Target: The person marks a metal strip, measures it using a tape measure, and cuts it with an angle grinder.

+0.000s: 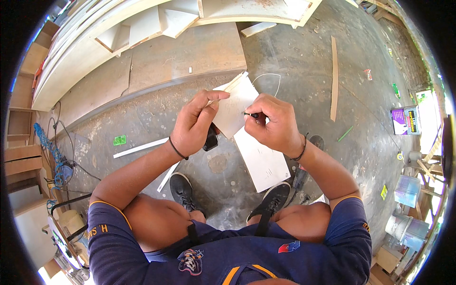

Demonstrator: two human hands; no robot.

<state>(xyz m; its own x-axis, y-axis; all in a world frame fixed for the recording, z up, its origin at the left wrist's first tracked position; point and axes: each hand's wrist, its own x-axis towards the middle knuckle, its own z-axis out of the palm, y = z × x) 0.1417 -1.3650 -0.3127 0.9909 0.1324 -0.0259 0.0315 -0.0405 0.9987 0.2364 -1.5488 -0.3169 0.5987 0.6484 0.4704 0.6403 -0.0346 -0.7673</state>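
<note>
My right hand (273, 124) is closed in a pinch round a small black pen (252, 115). Its tip is at the face of a pale, flat board (242, 102) that carries faint marks. My left hand (195, 122) is at the left edge of this board, thumb and index finger curled over it; the other fingers are partly hidden. A thin wooden strip (234, 83) lies along the board's far edge. Below my right hand, a second white panel (265, 165) with short dark lines reaches toward my right shoe. A black object (210, 138) shows partly beneath my left hand.
White-faced wooden cabinet frames (142, 26) stand beyond a low wooden panel (185, 47). Narrow white strips (140, 148) lie at left, near blue rope (54, 154) and cables. A long brown strip (334, 78), a printed tin (406, 120) and clear tubs (407, 190) are at right.
</note>
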